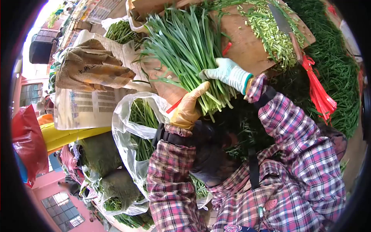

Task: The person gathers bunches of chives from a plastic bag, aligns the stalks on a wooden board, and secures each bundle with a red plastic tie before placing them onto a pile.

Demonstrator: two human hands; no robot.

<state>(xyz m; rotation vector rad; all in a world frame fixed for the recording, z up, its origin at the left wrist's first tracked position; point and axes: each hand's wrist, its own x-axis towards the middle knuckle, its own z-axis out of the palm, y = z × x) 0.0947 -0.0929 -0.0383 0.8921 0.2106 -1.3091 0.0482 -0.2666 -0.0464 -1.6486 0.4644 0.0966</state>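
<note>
A thick bunch of garlic chives [185, 46] lies slantwise over the wooden board, its leaves spread to the upper left and its pale stem ends towards my body. My left hand [190, 106], in a yellow-orange glove, grips the stems from the left side. On the opposite side my right hand [228, 73], in a white and green striped glove, is closed around the same stems. A piece of red strip [174, 105] shows beside my left hand, and another red bit [227, 48] is at the bunch's right edge.
The board [243, 46] bears a heap of cut stem ends [272, 40] and a knife [279, 18]. Red plastic ties [319, 92] hang at its right. Loose chives [328, 50] pile beyond. Left are a clear bag [127, 127] of greens and a plastic crate [92, 106] under brown cloth [92, 65].
</note>
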